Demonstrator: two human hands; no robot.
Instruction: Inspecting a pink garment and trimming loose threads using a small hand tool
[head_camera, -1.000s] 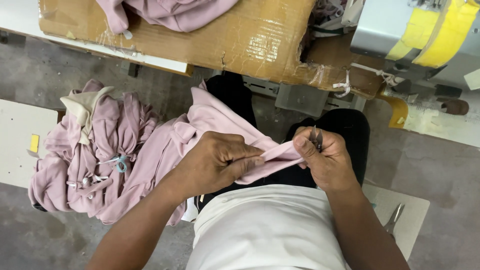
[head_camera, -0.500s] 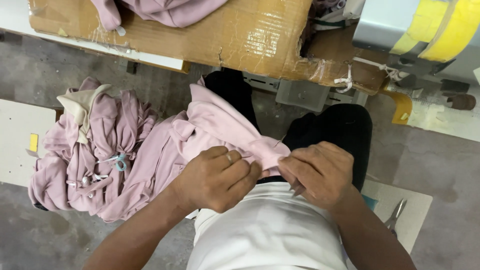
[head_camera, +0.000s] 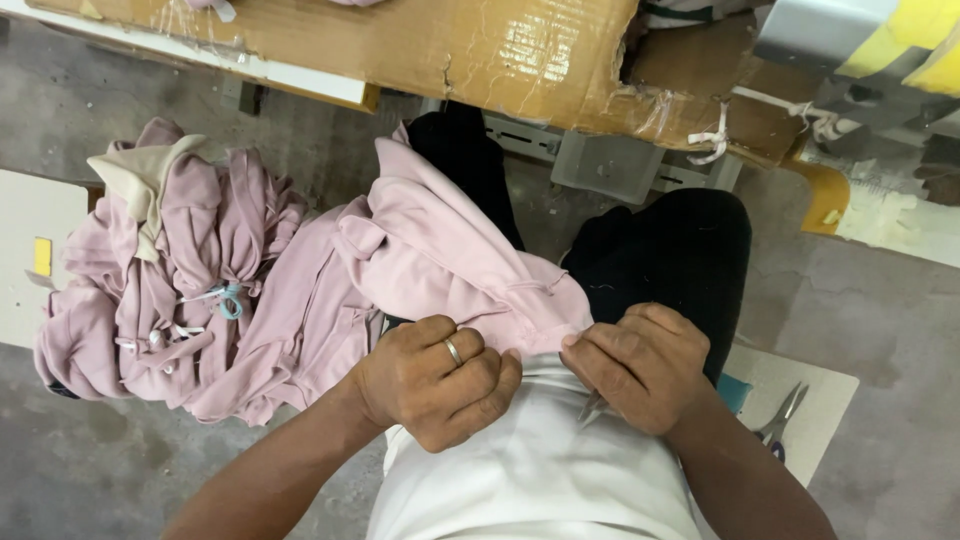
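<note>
Seen from above, a seated person works a pink garment (head_camera: 450, 265) in the lap, over black trousers (head_camera: 670, 250). All places below are given relative to this garment.

The left hand (head_camera: 435, 380) sits at the garment's near edge, fingers curled into a loose fist that bunches the cloth; a ring shows on 1 finger. The right hand (head_camera: 640, 365), just right of the same edge, is also closed, its fingertips pinching the hem. A thin metal tip pokes out beneath this hand; it looks like small snips (head_camera: 592, 408), though the hand hides most of it. The 2 hands are close together, almost touching, with the hem pulled taut between them.

To the garment's left, touching its trailing end, lies a heap of similar pink garments (head_camera: 170, 290), with cords and a cream lining showing. Beyond the garment stands a table wrapped in brown cardboard (head_camera: 420, 45). To the far right, pliers (head_camera: 778, 420) rest on a pale board.

Judging by this, 1 piece is being trimmed or checked at the hem. Whether the heap is finished or waiting cannot be told.
</note>
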